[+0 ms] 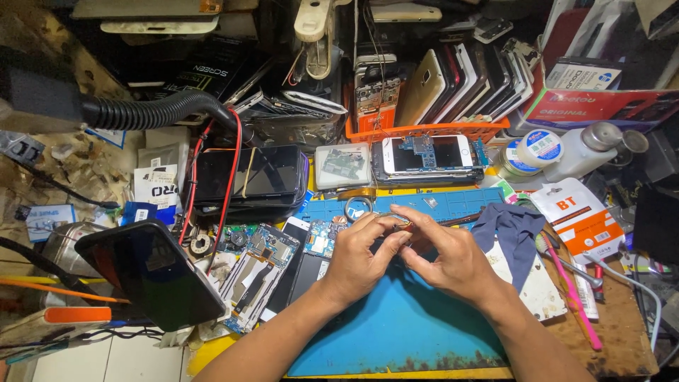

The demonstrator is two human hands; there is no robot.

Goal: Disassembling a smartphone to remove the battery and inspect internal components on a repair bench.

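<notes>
Along the back edge of the bench we see an orange basket (431,131) packed with phones stood on edge, and just in front of it a white phone (426,155) lying open with its board exposed. Beside that sits a small clear box (342,165) holding a circuit board. Toward the left edge a black tablet (151,272) leans tilted, with a stripped phone frame (256,272) next to it. A black ribbed hose (152,111) curves in from the back left corner, and red wires (231,177) hang beneath it. At the right we find a white bottle (581,151), a dark cloth (515,233) and a pink tool (571,293).
</notes>
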